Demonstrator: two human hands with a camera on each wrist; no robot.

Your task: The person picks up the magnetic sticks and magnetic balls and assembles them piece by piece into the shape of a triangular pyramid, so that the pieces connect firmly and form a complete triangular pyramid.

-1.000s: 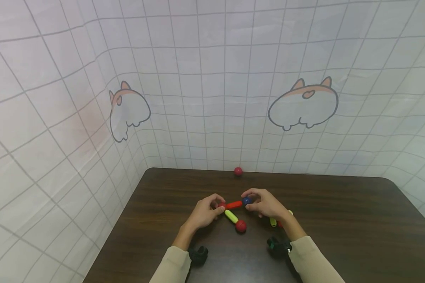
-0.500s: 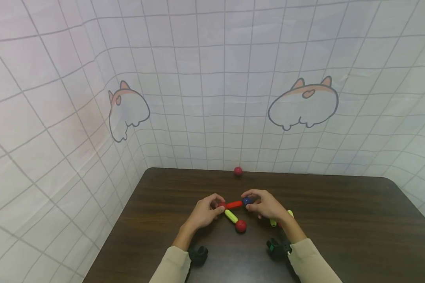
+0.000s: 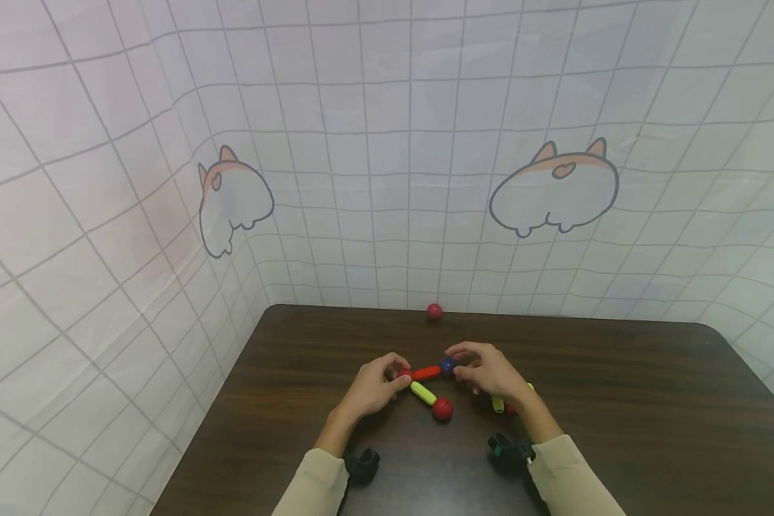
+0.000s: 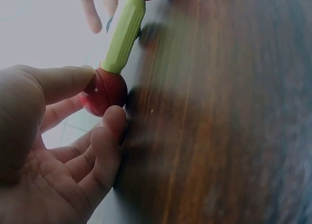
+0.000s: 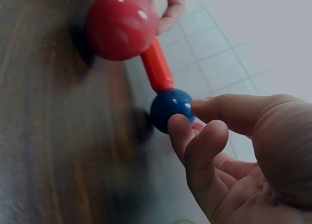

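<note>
My left hand [image 3: 375, 385] pinches a red ball [image 4: 105, 92] between thumb and fingers, low over the table. Two sticks run from that ball: a red one [image 3: 427, 373] and a yellow-green one [image 4: 124, 36]. The red stick ends at a blue ball [image 5: 171, 110]. At the yellow-green stick's other end sits another red ball [image 3: 443, 409]. My right hand [image 3: 489, 369] is at the blue ball with fingers loosely bent. Its thumb and index fingertips overlap the ball's edge in the right wrist view; I cannot tell whether they touch.
A single red ball [image 3: 434, 311] lies at the back edge of the dark wooden table [image 3: 651, 401]. Another yellow-green stick [image 3: 497, 404] and a red piece lie partly hidden under my right forearm. A white gridded curtain [image 3: 387, 179] stands behind the table.
My right hand has eased slightly rightward, uncovering more of the blue ball. The free end of the yellow-green stick, with its red ball, has shifted slightly right and away from me.
</note>
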